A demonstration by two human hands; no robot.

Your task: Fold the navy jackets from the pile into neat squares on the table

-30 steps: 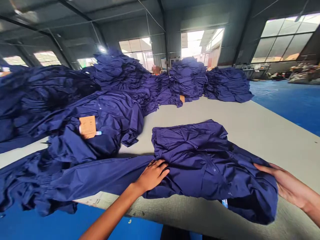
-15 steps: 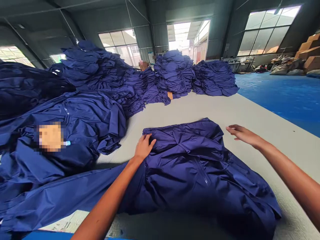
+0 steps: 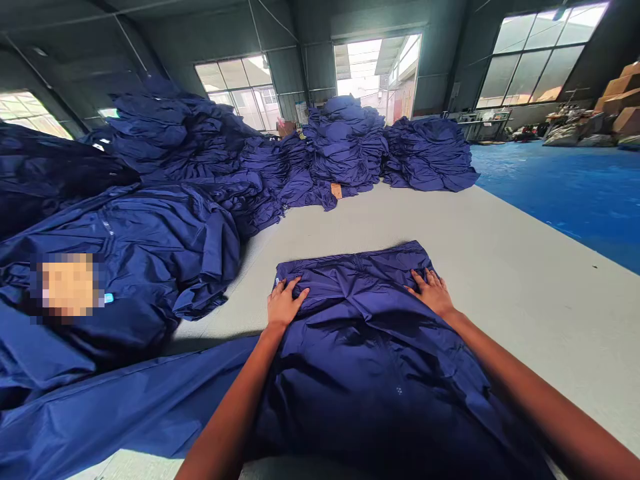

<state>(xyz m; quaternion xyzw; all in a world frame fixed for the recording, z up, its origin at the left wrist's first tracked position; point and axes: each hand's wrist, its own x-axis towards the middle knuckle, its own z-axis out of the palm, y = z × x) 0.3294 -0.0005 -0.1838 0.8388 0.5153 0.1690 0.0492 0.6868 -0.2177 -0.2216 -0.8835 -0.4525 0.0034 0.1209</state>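
A navy blue jacket (image 3: 345, 347) with a zip lies spread on the pale table in front of me, its hem edge away from me and one sleeve stretched to the left. My left hand (image 3: 286, 303) rests on the left side of the jacket near that far edge, fingers spread. On the opposite side, my right hand (image 3: 433, 292) lies on the cloth with its fingers apart. Both hands touch the fabric and neither grips it. The part of the jacket nearest me is dark and partly hidden by my forearms.
Another navy jacket (image 3: 165, 253) lies crumpled at the left, with a blurred tan patch on it. Tall piles of navy garments (image 3: 345, 143) stand along the far side of the table (image 3: 500, 267). Beyond its right edge is blue floor (image 3: 560, 187), with cardboard boxes (image 3: 623, 97) at the back.
My right hand has come in from the right, off the cloth, onto the jacket's right side. The jacket's far right corner lies flatter. My left hand stays at the left edge.
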